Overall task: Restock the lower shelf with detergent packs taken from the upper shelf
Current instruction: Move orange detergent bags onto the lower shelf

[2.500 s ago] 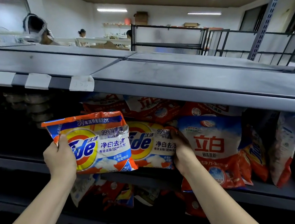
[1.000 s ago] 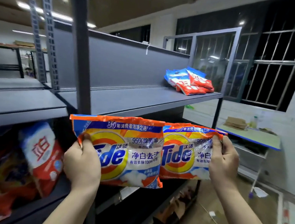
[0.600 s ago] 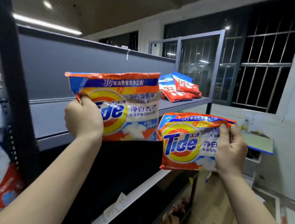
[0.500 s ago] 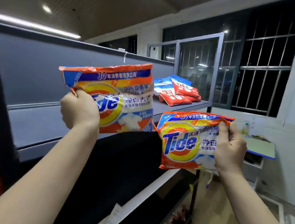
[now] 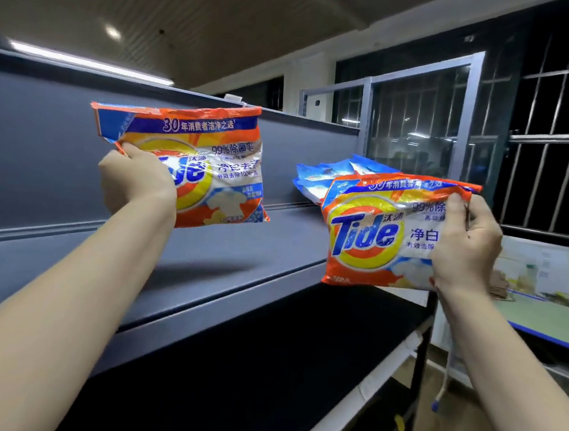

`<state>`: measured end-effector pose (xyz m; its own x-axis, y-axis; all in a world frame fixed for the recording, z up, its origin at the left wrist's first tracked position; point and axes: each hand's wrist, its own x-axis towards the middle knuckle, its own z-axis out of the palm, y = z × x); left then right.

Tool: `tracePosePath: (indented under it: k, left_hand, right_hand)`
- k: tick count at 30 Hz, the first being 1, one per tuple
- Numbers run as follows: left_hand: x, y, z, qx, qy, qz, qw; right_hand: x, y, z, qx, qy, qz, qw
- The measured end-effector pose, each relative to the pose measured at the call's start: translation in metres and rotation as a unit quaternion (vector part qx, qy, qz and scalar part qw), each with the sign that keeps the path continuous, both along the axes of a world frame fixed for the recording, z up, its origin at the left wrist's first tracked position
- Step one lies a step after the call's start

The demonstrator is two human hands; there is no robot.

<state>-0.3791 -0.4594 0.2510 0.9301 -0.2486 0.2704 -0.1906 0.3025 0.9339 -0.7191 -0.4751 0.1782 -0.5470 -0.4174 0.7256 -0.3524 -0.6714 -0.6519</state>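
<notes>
My left hand (image 5: 138, 182) holds one detergent pack (image 5: 208, 167) at centre left of the frame, fingers curled on its left edge, above the grey shelf (image 5: 239, 245); my right hand (image 5: 468, 247) grips a second pack (image 5: 378, 230) at centre right, fingers clamped on its right edge; blue packs (image 5: 317, 180) lie on the shelf behind it.

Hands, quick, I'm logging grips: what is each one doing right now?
Left hand: holds a Tide pack above the grey shelf.
Right hand: holds a second Tide pack by its right edge.
</notes>
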Motion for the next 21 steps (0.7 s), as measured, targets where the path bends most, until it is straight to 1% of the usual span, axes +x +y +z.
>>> tracePosePath:
  k: [4, 7, 10, 13, 16, 18, 19, 20, 21]
  left_hand:
    - [0.015, -0.027, 0.002, -0.006, -0.005, 0.037, 0.999]
    - [0.022, -0.04, 0.002, -0.012, -0.011, 0.08, 0.997]
    - [0.03, -0.051, 0.001, -0.024, -0.009, 0.117, 0.993]
    - [0.039, -0.061, 0.0, -0.026, 0.002, 0.148, 0.989]
    - [0.041, -0.075, -0.002, 0.017, -0.012, 0.212, 0.977]
    - [0.036, -0.086, -0.002, 0.03, -0.012, 0.236, 0.971]
    - [0.031, -0.091, -0.002, 0.029, -0.004, 0.235, 0.972]
    - [0.027, -0.097, -0.003, 0.033, 0.007, 0.23, 0.973]
    - [0.022, -0.102, -0.004, 0.033, 0.015, 0.225, 0.974]
  right_hand:
    - [0.011, -0.058, 0.018, -0.014, -0.02, 0.062, 0.998]
    - [0.026, -0.111, 0.034, -0.015, -0.033, 0.139, 0.99]
    - [0.055, -0.167, 0.052, -0.011, -0.012, 0.19, 0.982]
    - [0.087, -0.223, 0.063, 0.014, 0.017, 0.219, 0.975]
    - [0.118, -0.269, 0.064, 0.064, 0.038, 0.239, 0.968]
    - [0.136, -0.292, 0.061, 0.105, 0.043, 0.258, 0.959]
    - [0.145, -0.301, 0.06, 0.13, 0.056, 0.279, 0.95]
    - [0.153, -0.309, 0.058, 0.175, 0.087, 0.295, 0.935]
    - [0.159, -0.315, 0.055, 0.237, 0.137, 0.299, 0.914]
